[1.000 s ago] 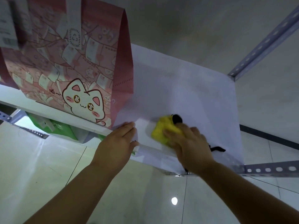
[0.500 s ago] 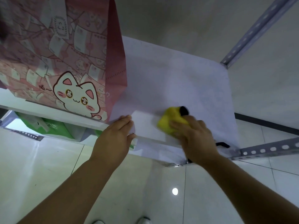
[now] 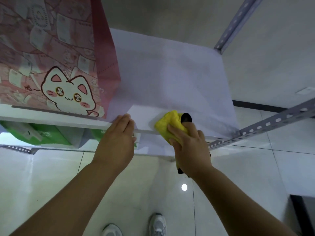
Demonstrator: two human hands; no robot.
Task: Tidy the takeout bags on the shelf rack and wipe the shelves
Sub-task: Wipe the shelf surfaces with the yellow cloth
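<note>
A pink takeout bag (image 3: 56,62) with a white cartoon cat stands upright on the left part of the white shelf (image 3: 170,74). My right hand (image 3: 189,147) grips a yellow cloth (image 3: 167,123) with a black patch and presses it on the shelf's front edge. My left hand (image 3: 117,138) rests with straight fingers on the shelf's front edge, just right of the bag's bottom corner. A green bag (image 3: 46,135) sits on the shelf below, mostly hidden.
Perforated grey metal rails (image 3: 265,125) frame the rack at right, and an upright post (image 3: 237,23) rises at the back right corner. A grey wall stands behind. Glossy white floor tiles and my two shoes (image 3: 156,225) lie below.
My right hand has slid the yellow cloth toward the shelf's front edge. The camera has tilted down, bringing my shoes into view. The left hand stays at the shelf edge.
</note>
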